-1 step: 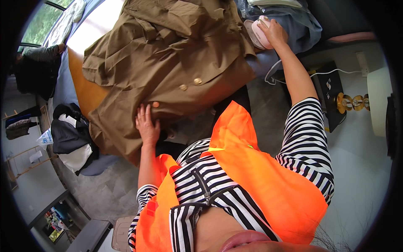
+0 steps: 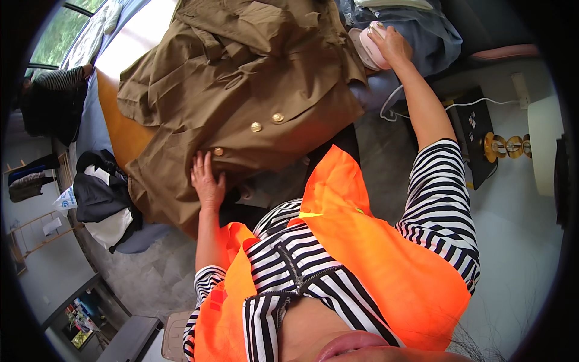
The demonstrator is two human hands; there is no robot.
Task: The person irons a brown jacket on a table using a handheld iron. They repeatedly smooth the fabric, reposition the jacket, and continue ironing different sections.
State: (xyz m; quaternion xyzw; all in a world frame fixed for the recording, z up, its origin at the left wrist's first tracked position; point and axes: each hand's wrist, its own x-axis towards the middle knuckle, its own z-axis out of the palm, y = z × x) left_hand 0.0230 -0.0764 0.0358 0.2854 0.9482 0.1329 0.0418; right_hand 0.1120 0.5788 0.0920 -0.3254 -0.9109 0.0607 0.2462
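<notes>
Coat (image 2: 199,114) is cut off at the top. Left hand (image 2: 208,186) lies on its edge, fingers apart; right hand (image 2: 395,48), palm hidden, clamps the iron (image 2: 372,53) beside it.

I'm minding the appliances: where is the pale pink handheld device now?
In the head view, the pale pink handheld device is at upper right, held in the right hand, just right of the brown coat.

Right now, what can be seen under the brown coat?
At its left edge, the brown coat overlaps an orange-brown sheet, with blue cloth beyond that. Whatever lies beneath the middle of the coat is covered, so I cannot tell.
</notes>
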